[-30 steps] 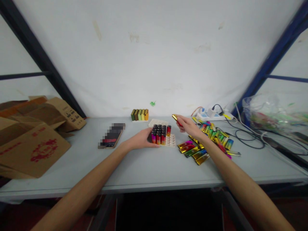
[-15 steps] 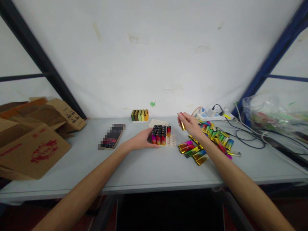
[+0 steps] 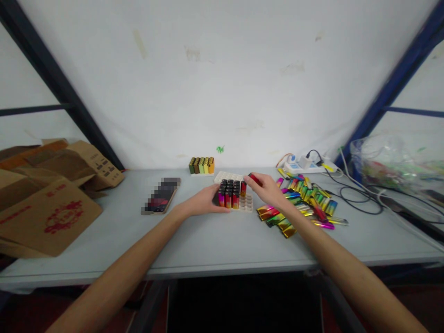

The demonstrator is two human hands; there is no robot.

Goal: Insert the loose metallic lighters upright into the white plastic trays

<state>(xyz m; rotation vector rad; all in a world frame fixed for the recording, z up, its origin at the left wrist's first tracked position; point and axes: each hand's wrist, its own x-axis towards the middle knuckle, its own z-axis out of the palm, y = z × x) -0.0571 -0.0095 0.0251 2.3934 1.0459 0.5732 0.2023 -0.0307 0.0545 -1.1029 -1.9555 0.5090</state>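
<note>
A white tray (image 3: 247,207) with round holes stands on the table, upright lighters (image 3: 228,194) with black tops filling its left part. My left hand (image 3: 205,200) is curled round the tray's left end, its thumb along the front edge; the other fingertips are partly hidden. Just above the tray's back right, my right hand (image 3: 266,188) pinches a red lighter (image 3: 255,179), held tilted and partly covered by the fingers. A loose heap of shiny coloured lighters (image 3: 282,219) lies to the right, under and around my right forearm.
Behind the tray lies another white holed tray (image 3: 227,176). Green-to-yellow lighters (image 3: 201,166) stand in a block near the wall. A phone (image 3: 162,196) and cardboard boxes (image 3: 52,217) are at left. A power strip (image 3: 308,165), cables (image 3: 360,199) and plastic bags (image 3: 385,159) occupy the right.
My right hand has moved left and slightly down with the lighter, from above the heap's far side to beside the tray. The left hand stays put.
</note>
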